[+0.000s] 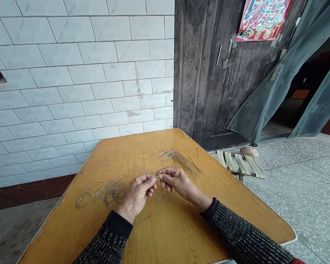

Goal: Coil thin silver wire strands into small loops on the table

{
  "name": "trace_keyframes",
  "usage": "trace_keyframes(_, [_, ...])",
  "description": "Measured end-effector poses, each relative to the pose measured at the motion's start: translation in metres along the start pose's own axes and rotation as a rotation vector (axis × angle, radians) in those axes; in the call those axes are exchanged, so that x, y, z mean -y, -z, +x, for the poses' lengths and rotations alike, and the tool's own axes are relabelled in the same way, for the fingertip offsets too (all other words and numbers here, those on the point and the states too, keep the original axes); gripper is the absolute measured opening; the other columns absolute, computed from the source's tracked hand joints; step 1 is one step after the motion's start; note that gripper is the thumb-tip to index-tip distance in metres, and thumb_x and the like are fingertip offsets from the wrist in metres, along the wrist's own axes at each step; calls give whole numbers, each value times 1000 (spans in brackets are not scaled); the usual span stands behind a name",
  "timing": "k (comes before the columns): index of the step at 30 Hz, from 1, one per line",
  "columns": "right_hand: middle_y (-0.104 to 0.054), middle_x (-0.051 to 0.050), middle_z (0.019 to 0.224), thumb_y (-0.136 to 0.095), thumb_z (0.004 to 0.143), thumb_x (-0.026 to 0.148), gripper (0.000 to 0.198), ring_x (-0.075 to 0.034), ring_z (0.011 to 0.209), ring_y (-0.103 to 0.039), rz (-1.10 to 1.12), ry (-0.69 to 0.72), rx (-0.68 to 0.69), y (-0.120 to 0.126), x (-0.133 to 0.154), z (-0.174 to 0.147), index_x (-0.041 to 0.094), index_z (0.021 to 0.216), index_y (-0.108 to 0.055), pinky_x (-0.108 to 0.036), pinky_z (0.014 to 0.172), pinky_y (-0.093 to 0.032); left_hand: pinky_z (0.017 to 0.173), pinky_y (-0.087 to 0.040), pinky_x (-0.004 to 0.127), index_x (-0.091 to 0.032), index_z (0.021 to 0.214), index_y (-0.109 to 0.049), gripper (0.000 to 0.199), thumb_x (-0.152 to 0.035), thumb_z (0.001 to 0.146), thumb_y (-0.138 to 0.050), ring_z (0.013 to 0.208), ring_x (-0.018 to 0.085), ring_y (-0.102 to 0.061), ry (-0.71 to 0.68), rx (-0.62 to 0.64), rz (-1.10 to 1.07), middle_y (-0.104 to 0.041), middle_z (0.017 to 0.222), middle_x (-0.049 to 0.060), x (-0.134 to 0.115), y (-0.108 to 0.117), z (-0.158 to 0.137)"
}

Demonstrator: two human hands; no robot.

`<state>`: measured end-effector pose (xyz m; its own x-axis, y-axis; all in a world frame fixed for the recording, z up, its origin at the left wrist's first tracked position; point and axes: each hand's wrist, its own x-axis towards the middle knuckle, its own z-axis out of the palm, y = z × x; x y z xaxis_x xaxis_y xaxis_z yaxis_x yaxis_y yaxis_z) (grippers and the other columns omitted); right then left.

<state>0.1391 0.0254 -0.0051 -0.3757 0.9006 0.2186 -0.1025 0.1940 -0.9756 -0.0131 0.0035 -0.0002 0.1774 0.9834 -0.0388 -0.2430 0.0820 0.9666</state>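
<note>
My left hand (pixel 139 192) and my right hand (pixel 176 180) meet fingertip to fingertip above the middle of the wooden table (pixel 165 234). Both pinch with thumb and forefinger. Between them there seems to be a thin wire, too fine to follow clearly. To the left of my left hand lies a tangle of looped thin wires (pixel 112 191), some bent into rings. Just beyond my right hand is a loose bundle of straighter wires (pixel 178 158), spread toward the right.
A white tiled wall (pixel 71 73) stands behind the table. On the right are a dark carved door (pixel 203 73), a grey-green curtain (pixel 286 77) and a low strap-seat folding stool (pixel 239 164) close to the table's right edge.
</note>
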Motion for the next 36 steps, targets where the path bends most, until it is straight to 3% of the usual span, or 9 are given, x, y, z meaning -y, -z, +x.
trace_keyframes(5, [-55, 5, 48, -64, 67, 45, 33, -2, 33, -38, 99, -24, 20, 0, 7, -3, 14, 59, -55, -15, 33, -29, 46, -24, 20, -14, 61, -59, 25, -33, 57, -74, 45, 5, -38, -8, 13, -15, -53, 52, -2, -3, 0, -3])
trace_keyframes(13, [-53, 5, 45, -69, 63, 43, 33, -2, 32, -37, 216, -97, -10, 1, 5, -4, 14, 58, -55, -15, 32, -29, 45, -24, 20, -15, 59, -56, 22, -31, 60, -72, 44, 5, -37, 6, 7, 42, -52, 52, -3, -1, 0, -3])
trace_keyframes(17, [-59, 3, 56, -68, 64, 43, 32, -3, 38, -46, 222, -117, 22, 5, 5, -3, 14, 74, -60, -15, 36, -34, 43, -22, 19, -15, 61, -57, 23, -32, 59, -71, 46, 5, -40, -1, -24, 56, -54, 55, -2, 1, 2, 0])
trace_keyframes(22, [-60, 2, 70, -68, 66, 40, 40, -3, 43, -46, 203, -30, -91, 9, 6, -3, 18, 100, -59, -15, 37, -34, 40, -15, 19, -14, 68, -58, 23, -33, 61, -69, 39, 3, -30, -30, -37, 95, -55, 56, -2, 2, 0, -1])
trace_keyframes(28, [-58, 1, 67, -66, 68, 42, 30, -4, 44, -46, 248, 61, -129, 11, 4, 0, 16, 82, -66, -17, 39, -36, 40, -19, 18, -14, 68, -57, 23, -31, 60, -71, 42, 3, -36, 12, -22, 66, -55, 57, -2, 4, -2, -1])
trace_keyframes(36, [-59, 0, 63, -66, 66, 43, 28, -5, 43, -44, 145, 107, -212, 4, 7, -2, 15, 70, -67, -19, 41, -34, 39, -20, 16, -14, 65, -55, 26, -30, 55, -73, 39, 2, -36, -9, -142, -48, -54, 52, -4, 3, -1, 1])
